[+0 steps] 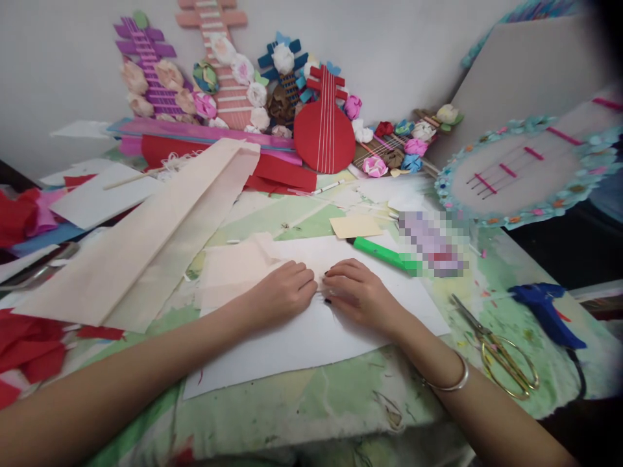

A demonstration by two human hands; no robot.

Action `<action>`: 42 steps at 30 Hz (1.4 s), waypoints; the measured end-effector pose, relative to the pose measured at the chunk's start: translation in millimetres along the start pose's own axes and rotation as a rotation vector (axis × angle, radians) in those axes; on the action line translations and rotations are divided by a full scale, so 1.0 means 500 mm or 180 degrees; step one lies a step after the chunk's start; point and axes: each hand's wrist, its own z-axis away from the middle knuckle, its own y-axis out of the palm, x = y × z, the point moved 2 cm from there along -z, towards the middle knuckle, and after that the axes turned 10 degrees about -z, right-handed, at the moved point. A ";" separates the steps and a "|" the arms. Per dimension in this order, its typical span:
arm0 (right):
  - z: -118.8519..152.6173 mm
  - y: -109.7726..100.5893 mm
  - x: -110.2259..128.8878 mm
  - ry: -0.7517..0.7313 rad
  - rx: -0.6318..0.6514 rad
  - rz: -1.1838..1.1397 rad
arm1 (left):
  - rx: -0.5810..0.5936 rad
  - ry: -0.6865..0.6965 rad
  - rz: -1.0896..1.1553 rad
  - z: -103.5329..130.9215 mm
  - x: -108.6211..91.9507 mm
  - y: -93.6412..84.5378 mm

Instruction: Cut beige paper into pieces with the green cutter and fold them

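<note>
My left hand (287,293) rests over a white sheet (302,340), its fingers curled together at the edge of a thin cream paper (228,269). What those fingers grip, if anything, is hidden. Close beside it on the right, my right hand (357,292) has bent fingers pointing at the left hand. A pale, small bit shows between the fingertips, too indistinct to name. Just behind the right hand lie a green cutter (382,253) and a small yellow card (356,226).
Gold-handled scissors (496,350) and a blue glue gun (549,314) lie at the right. Long cream paper (146,240) stretches across the left. Along the wall stand paper-flowered instrument models, one a red lute (324,136). An oval flower-edged piece (525,168) leans at the right.
</note>
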 end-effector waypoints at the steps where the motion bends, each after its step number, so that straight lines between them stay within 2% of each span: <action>1: -0.001 0.003 0.002 -0.0024 -0.0028 0.0109 | -0.0079 -0.0129 0.0029 -0.002 -0.005 0.002; 5: -0.004 0.018 0.006 -0.0106 -0.0042 0.0560 | -0.0236 -0.0422 0.0252 -0.001 -0.019 0.004; 12: 0.001 0.024 -0.003 -0.0346 -0.0306 0.0589 | -0.0295 -0.0258 0.0313 0.010 -0.025 0.005; 17: 0.007 0.018 -0.017 -0.0087 -0.0514 0.0275 | -0.0543 -0.0460 0.0662 0.021 -0.013 -0.028; 22: 0.014 0.008 -0.045 0.0361 -0.0675 -0.0175 | -0.0316 -0.0805 0.0777 0.052 0.013 -0.042; 27: 0.015 0.005 -0.052 0.0471 -0.0636 -0.0445 | -0.0494 -0.0840 0.0824 0.061 0.019 -0.031; 33: 0.012 0.004 -0.050 0.0389 -0.0520 -0.0391 | -0.0481 -0.0538 0.0578 0.061 0.002 -0.025; 38: 0.009 0.003 -0.043 0.0306 -0.0424 -0.0342 | -0.0359 -0.0778 0.0847 0.058 0.003 -0.018; 42: 0.006 0.002 -0.029 0.0238 -0.0415 -0.0209 | -0.0329 -0.0829 0.0739 0.050 0.003 -0.019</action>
